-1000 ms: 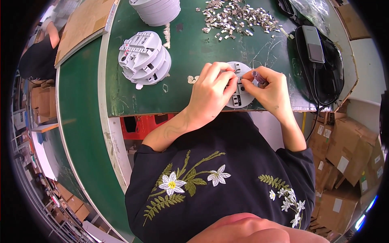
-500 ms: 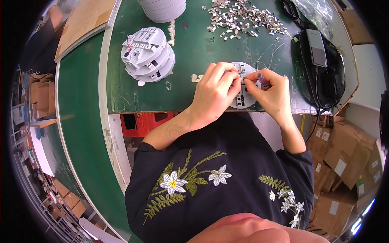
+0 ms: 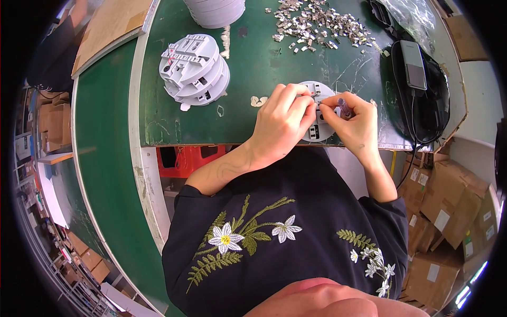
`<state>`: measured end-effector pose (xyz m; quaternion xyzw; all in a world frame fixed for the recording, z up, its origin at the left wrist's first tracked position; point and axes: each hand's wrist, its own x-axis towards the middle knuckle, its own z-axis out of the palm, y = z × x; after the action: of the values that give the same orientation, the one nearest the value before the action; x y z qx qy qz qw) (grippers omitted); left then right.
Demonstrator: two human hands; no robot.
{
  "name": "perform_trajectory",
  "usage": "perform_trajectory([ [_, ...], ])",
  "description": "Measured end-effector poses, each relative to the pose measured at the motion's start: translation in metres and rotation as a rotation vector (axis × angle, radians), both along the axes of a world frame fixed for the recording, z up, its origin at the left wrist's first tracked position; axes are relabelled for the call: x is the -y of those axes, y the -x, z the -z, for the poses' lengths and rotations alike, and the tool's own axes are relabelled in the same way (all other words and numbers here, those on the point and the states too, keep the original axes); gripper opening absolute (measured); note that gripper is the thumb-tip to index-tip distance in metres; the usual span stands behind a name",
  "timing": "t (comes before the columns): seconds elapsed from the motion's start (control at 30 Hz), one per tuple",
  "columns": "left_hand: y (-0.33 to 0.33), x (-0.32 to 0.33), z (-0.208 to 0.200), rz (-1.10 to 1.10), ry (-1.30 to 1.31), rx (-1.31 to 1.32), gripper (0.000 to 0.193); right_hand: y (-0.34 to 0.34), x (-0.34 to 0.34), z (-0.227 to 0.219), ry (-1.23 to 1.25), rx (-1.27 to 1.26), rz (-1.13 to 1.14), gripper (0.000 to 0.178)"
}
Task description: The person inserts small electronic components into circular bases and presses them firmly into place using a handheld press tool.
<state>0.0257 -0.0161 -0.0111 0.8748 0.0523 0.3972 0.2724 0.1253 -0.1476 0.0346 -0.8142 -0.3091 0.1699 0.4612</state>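
Head-worn fisheye, looking down, close range

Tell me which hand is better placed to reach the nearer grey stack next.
Probably the left hand: it is nearer the stack. The right hand is farther off and has a purple handle in its grip. Both are at the disc.

black short-sleeved top [image 3: 306, 211] is being worn, embroidered white flowers [image 3: 287, 230] and green fern-like leaves [image 3: 214, 264] are being displayed across its front, yellow centre [image 3: 225, 240] is being shown in one bloom, faint curved lines [image 3: 224, 167] are being seen on left forearm [image 3: 216, 176]
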Motion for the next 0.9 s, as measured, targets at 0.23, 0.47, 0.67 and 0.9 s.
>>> perform_trajectory([
  [0.23, -0.001, 0.001, 0.001, -0.005, -0.017, 0.021, 0.017, 0.001, 0.000, 0.003, -0.044, 0.088, -0.018, 0.007],
  [0.47, 0.003, -0.002, -0.005, 0.065, 0.111, -0.029, 0.015, -0.007, 0.000, -0.003, -0.025, 0.120, -0.163, 0.008],
  [0.67, 0.009, -0.012, -0.013, 0.148, 0.235, -0.083, 0.013, -0.021, -0.005, -0.011, -0.023, 0.210, -0.407, 0.014],
  [0.9, 0.013, -0.012, -0.010, 0.147, 0.304, -0.105, 0.011, -0.031, -0.013, -0.011, 0.077, 0.265, -0.553, 0.018],
])
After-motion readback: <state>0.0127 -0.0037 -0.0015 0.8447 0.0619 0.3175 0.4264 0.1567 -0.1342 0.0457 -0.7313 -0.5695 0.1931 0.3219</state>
